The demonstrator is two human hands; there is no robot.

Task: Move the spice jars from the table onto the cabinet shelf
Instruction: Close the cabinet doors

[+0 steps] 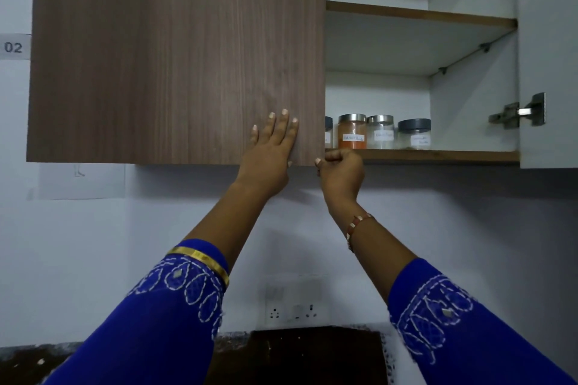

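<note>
This is a home kitchen, and the wall cabinet point(175, 53) with its wood-grain door shows it best. Inside the cabinet, on its lower shelf point(438, 156), stand labelled spice jars point(352, 131) in a row. Below the cabinet a pale wall carries a switch-and-socket plate point(297, 300), and under that runs a speckled stone counter point(31, 359).

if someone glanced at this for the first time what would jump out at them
Most likely the two arms in blue embroidered sleeves reaching up at the wood-grain cabinet door: the left hand lies flat on its lower right corner, while the right hand curls its fingers at the door's bottom edge. Next, the row of labelled spice jars on the lower shelf of the open right half, the orange jar brightest.
</note>
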